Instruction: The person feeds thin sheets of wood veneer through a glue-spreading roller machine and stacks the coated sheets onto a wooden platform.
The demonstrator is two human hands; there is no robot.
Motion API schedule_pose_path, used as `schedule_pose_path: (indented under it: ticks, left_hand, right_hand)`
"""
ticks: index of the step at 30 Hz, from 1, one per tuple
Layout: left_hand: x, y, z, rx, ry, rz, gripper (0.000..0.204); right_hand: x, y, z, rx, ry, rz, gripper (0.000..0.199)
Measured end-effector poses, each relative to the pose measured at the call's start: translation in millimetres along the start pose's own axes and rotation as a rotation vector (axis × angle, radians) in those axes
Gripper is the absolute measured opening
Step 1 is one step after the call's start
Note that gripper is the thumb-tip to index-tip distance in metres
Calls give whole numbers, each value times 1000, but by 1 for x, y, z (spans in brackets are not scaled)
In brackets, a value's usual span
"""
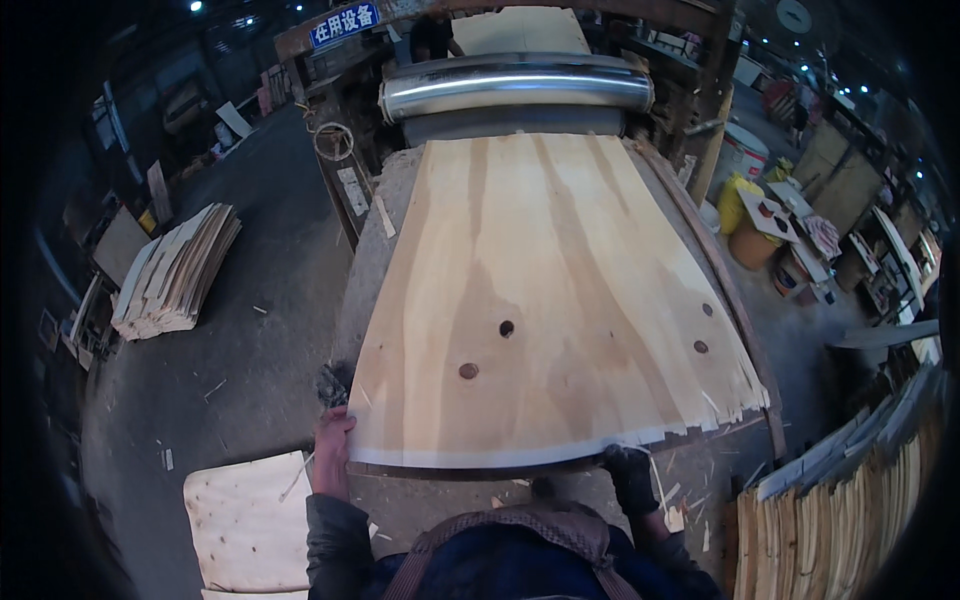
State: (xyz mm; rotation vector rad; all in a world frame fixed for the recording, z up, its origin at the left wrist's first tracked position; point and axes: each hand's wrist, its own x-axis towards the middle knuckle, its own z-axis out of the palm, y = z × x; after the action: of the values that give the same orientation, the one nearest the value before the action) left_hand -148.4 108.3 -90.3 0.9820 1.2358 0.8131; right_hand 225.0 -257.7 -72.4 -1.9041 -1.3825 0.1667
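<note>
A wide, pale wood veneer sheet (520, 260) with brown streaks and several dark knots lies before me, its far end at a shiny metal roller (520, 88). At its near left corner my left hand (335, 432) grips the side edge, with the thumb on top and a dark glove-like patch just beyond. My right hand (630, 478), in a dark glove, holds the near edge right of the middle; its fingertips are partly hidden. Beneath the sheet is a worn machine table (375, 240). The sheet's right near corner is ragged and splintered.
Veneer stacks stand at the left (175, 270) and lower right (830, 510). A knotted pale sheet (248, 520) lies at lower left. Buckets (755, 240) and a yellow bag (735, 205) are at right. Wood scraps litter the floor. Another person (433, 38) is beyond the roller.
</note>
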Motion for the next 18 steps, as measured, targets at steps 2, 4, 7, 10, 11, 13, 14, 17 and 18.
schedule_pose_path:
  ticks: [2, 4, 7, 10, 11, 13, 14, 17, 18]
  left_hand:
    - [6, 8, 9, 34, 62, 78, 33]
    - [27, 1, 17, 41, 57, 166, 38]
    - [64, -8, 47, 233, 122, 159, 43]
    - [79, -9, 80, 265, 136, 229, 48]
    - [100, -30, 64, 443, 172, 350, 53]
    - [95, -41, 72, 860, 191, 599, 57]
    - [85, -48, 71, 1071, 216, 720, 59]
    - [29, -88, 77, 1208, 207, 335, 61]
    - [4, -87, 89, 1297, 161, 259, 63]
  right_hand:
    - [3, -9, 2, 474, 48, 258, 23]
    - [14, -8, 21, 722, 120, 392, 25]
    - [41, 59, 55, 740, 172, 465, 28]
    - [114, 45, 59, 1339, 318, 621, 31]
    - [132, 63, 71, 1020, 299, 524, 27]
    - [156, 137, 104, 701, 285, 476, 23]
    - [164, 161, 119, 722, 245, 510, 22]
    - [234, 149, 105, 662, 251, 450, 23]
    - [253, 149, 104, 894, 274, 528, 24]
